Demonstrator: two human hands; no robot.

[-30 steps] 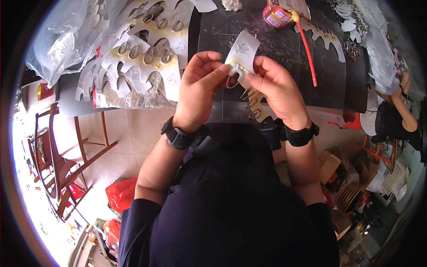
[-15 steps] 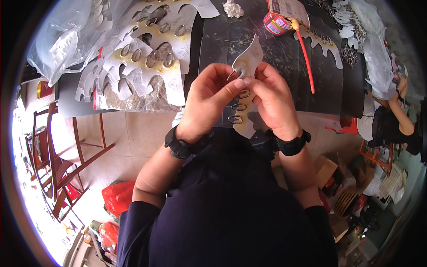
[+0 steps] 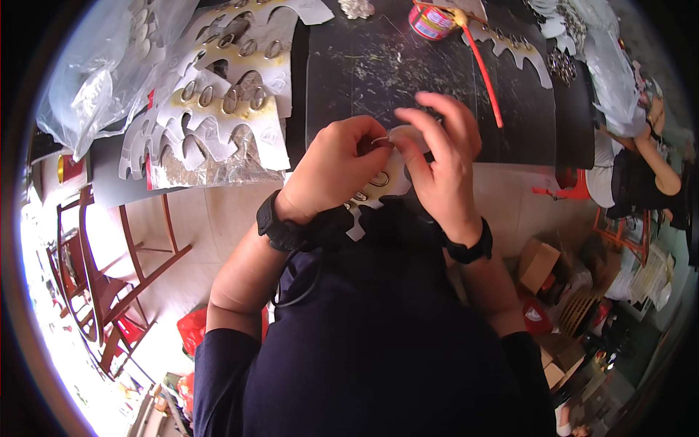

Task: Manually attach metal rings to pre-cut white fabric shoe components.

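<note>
On the left, a brown wooden chair (image 3: 92, 291) is seen on the pale tiled floor (image 3: 227, 226), with a red plastic bag (image 3: 191, 331) nearby. On the right, a cardboard box (image 3: 537, 264) and a slatted basket (image 3: 574, 312) are crowded together below another seated person (image 3: 632, 178).

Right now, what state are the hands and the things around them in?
Left bare hand: pinching what looks like a metal ring.
Right bare hand: open, fingers spread.
White scalloped strip: partly hidden, bearing oval metal rings.
White scalloped sheets, left: overlapping, yellow-stained.
Round pink-red tin: contents unclear.
Long red stick: upper end yellow-coated.
Clear plastic bag: crumpled.
</note>
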